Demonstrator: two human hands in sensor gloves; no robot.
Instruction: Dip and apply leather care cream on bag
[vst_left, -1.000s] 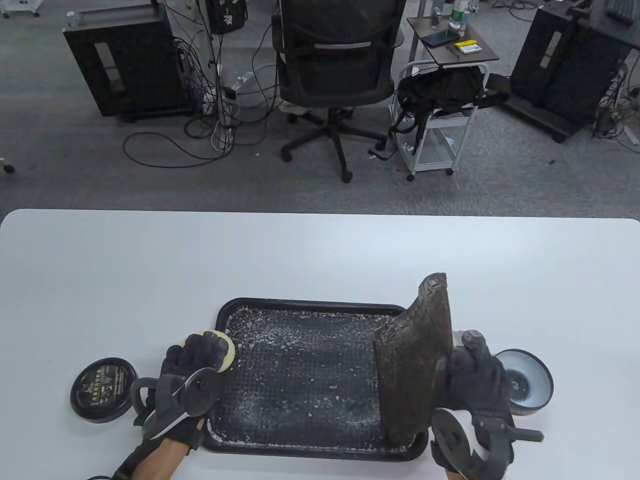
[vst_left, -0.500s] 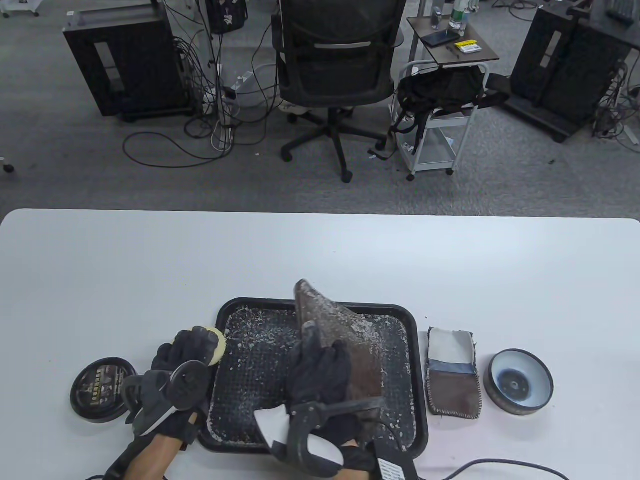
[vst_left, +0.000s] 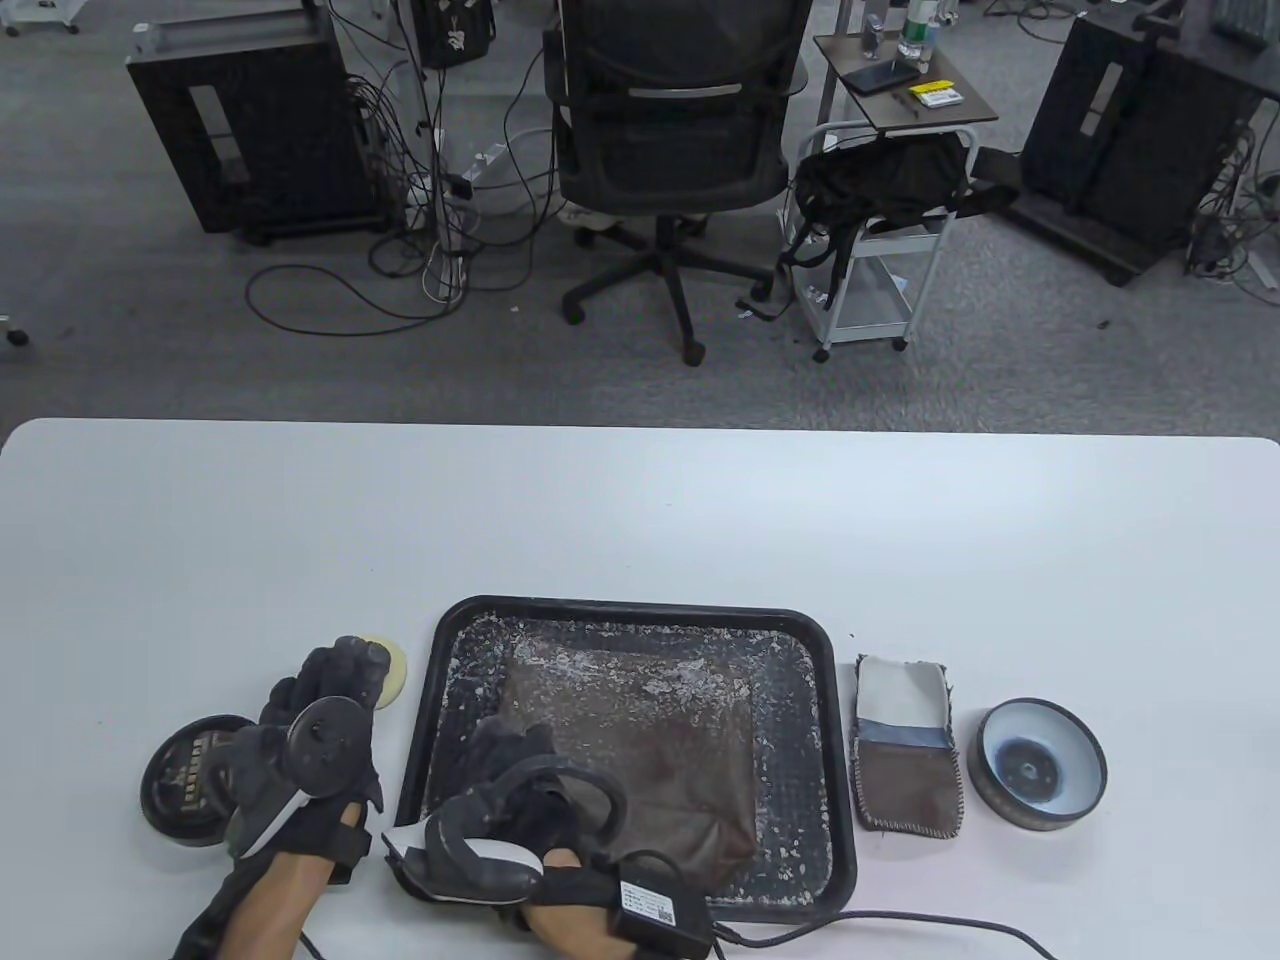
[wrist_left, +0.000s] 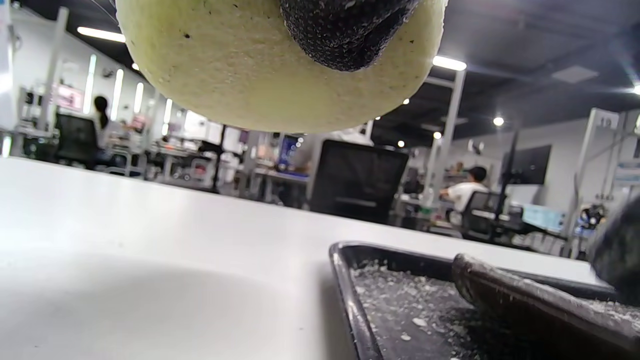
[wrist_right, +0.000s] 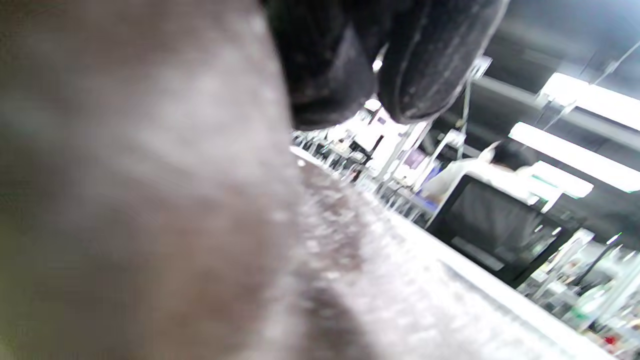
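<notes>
Lying flat in the black tray (vst_left: 440, 650), the brown bag (vst_left: 640, 740) is touched by the right hand (vst_left: 510, 790); its grip cannot be told. Left hand (vst_left: 320, 710) pinches the yellow sponge (wrist_left: 260, 75) above the worktop (vst_left: 640, 520).

Your left hand (vst_left: 320, 735) sits at eight o'clock, fingers curled, gripping; your right hand (vst_left: 510, 790) crosses to six o'clock, fingers down.

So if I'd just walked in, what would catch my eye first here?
Probably the black tray near the table's front edge, speckled with white flakes, with a brown leather bag lying flat in it. The right hand reaches across onto the bag's near left corner. Left of the tray, the left hand holds a pale yellow sponge just above the white table.
</notes>
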